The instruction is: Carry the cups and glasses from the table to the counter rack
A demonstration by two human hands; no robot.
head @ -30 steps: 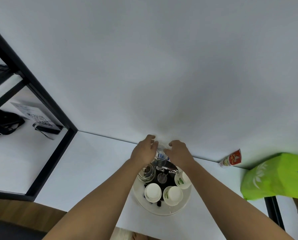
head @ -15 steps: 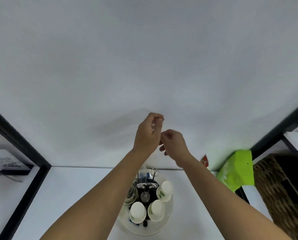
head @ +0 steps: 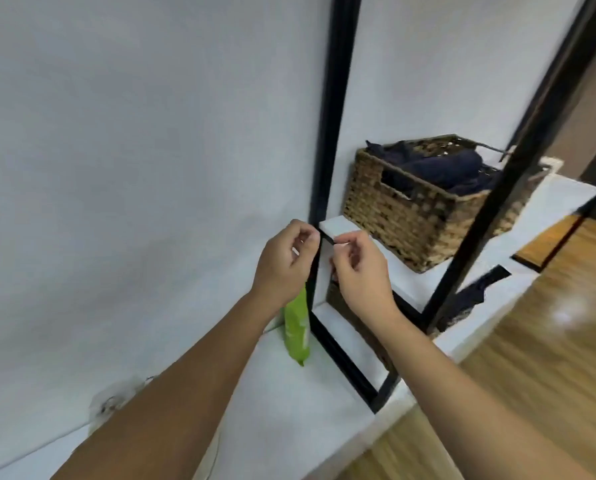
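Landmark: black shelf post [head: 319, 202], upright against the white wall; all places below are taken from it.
Left hand [head: 284, 263]: raised just left of the post, fingers curled in, thumb and forefinger close together. Nothing visible between them.
Right hand [head: 360, 271]: raised just right of the post, in front of the shelf edge, fingers curled narrow, fingertips near the thumb. I cannot tell whether anything small is pinched; nothing shows.
Task's things: no cup in either hand. Low and well left of the post, on the white counter [head: 289, 410], a blurred round tray [head: 116, 401] with a pale, glassy shape shows partly behind the left forearm; likely the rack with its cups and glasses, too blurred to count.
Other: green pouch [head: 296, 332] stands at the foot of the post; woven basket [head: 414, 206] with dark cloth sits on the shelf to the right of the post.
Handling, judged: glasses are probably light, rigid, smooth-walled and breakable; ceramic cups a bit heavier, chip at the rim.
Where to hold, judged: around the body below the rim, thumb opposite fingers; one piece per hand; set down gently.
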